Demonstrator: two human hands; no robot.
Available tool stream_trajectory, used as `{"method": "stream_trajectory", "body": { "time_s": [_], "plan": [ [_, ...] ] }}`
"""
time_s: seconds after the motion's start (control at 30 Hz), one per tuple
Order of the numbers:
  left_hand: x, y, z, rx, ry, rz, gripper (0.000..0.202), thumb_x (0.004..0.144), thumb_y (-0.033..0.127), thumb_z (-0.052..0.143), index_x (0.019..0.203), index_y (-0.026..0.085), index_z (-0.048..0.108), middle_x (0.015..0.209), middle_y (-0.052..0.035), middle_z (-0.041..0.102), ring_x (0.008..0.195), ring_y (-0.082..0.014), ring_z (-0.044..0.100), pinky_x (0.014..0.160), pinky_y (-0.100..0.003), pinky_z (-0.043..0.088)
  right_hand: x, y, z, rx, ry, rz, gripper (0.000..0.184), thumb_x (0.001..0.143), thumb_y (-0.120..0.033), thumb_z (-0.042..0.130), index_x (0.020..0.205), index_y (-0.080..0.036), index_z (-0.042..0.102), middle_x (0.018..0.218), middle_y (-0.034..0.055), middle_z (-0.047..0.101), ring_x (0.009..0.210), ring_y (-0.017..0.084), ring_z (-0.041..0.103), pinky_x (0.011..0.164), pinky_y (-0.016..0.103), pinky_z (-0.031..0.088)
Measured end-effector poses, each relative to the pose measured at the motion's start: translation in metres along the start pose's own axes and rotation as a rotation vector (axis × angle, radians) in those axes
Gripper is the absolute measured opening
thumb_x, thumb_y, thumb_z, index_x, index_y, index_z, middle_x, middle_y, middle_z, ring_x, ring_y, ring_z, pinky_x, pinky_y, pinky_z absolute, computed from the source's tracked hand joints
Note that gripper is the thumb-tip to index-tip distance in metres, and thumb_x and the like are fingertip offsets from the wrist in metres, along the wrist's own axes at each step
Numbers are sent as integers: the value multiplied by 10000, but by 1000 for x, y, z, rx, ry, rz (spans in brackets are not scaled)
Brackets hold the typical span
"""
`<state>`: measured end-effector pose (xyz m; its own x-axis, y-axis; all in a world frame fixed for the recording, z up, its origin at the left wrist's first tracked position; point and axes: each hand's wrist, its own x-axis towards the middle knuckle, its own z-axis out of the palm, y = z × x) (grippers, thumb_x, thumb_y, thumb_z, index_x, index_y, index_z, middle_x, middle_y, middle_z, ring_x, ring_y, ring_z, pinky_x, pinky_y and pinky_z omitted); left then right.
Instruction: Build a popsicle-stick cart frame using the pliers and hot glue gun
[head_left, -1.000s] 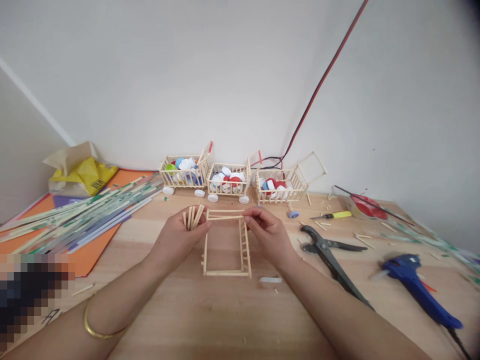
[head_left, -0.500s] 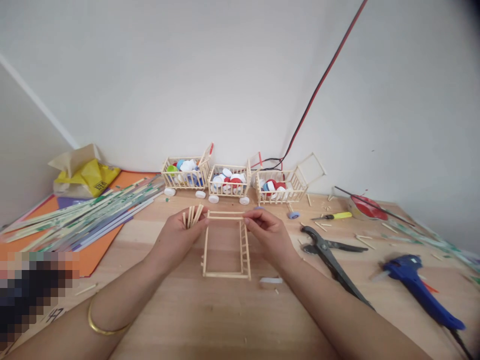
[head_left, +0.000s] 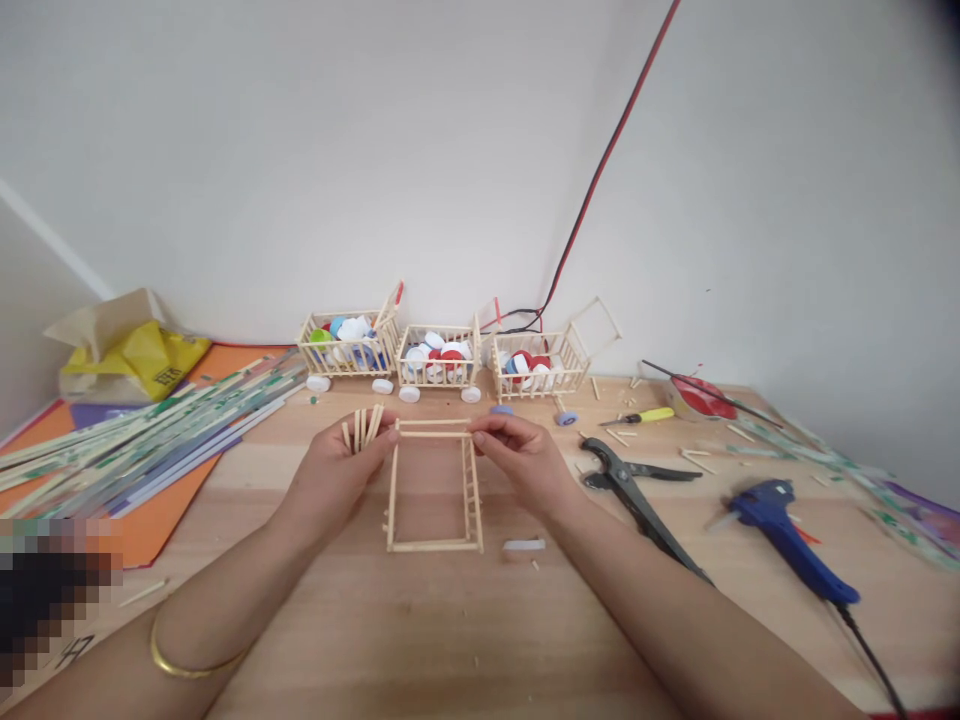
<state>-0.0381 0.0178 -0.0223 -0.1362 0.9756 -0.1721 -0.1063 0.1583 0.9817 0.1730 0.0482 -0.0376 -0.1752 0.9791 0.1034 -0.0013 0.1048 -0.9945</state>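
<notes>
A small rectangular frame of thin wooden sticks (head_left: 435,546) stands on the table in front of me, with short rungs along its right side. My left hand (head_left: 334,465) is closed around a bundle of several short wooden sticks (head_left: 364,428), and its thumb and fingertip are at the frame's far left corner. At the far right corner, my right hand (head_left: 521,455) pinches the end of the frame's far bar. Just right of the frame lies a short whitish strip (head_left: 524,545).
Behind stand three stick carts filled with bottle caps (head_left: 349,345). Pliers (head_left: 637,500), a blue glue gun (head_left: 795,540), a yellow-handled screwdriver (head_left: 649,416) and a red bowl (head_left: 703,398) lie to the right. Bundled sticks (head_left: 172,430) and a yellow bag (head_left: 142,360) are on the left.
The whole scene has shifted left in the picture as my view turned slightly right. Both hands keep the same hold at the frame's far corners.
</notes>
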Motion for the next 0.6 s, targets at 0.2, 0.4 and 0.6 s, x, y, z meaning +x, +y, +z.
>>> {"method": "stream_trajectory", "body": {
  "time_s": [0.2, 0.4, 0.6],
  "plan": [
    [0, 0, 0, 11, 8, 11, 378, 652, 400, 735, 925, 171, 605, 499, 102, 399, 418, -50, 324, 415, -167, 202, 0, -5, 1, -2, -17, -1, 203, 697, -369, 693, 783, -196, 633, 709, -12, 610, 675, 118, 561, 697, 283, 472],
    [0, 1, 1, 8, 16, 11, 379, 645, 397, 738, 926, 175, 612, 521, 94, 436, 429, -45, 337, 422, -160, 216, 0, -5, 2, -75, -26, -38, 189, 731, -373, 653, 785, -197, 608, 727, -3, 593, 687, 126, 547, 693, 284, 465],
    [-1, -1, 1, 12, 25, 20, 391, 634, 388, 740, 930, 165, 613, 526, 90, 432, 429, -44, 332, 421, -160, 216, 1, 2, 0, -149, -37, -103, 142, 771, -325, 615, 814, -191, 603, 764, 7, 594, 706, 130, 545, 693, 283, 447]
  ]
}}
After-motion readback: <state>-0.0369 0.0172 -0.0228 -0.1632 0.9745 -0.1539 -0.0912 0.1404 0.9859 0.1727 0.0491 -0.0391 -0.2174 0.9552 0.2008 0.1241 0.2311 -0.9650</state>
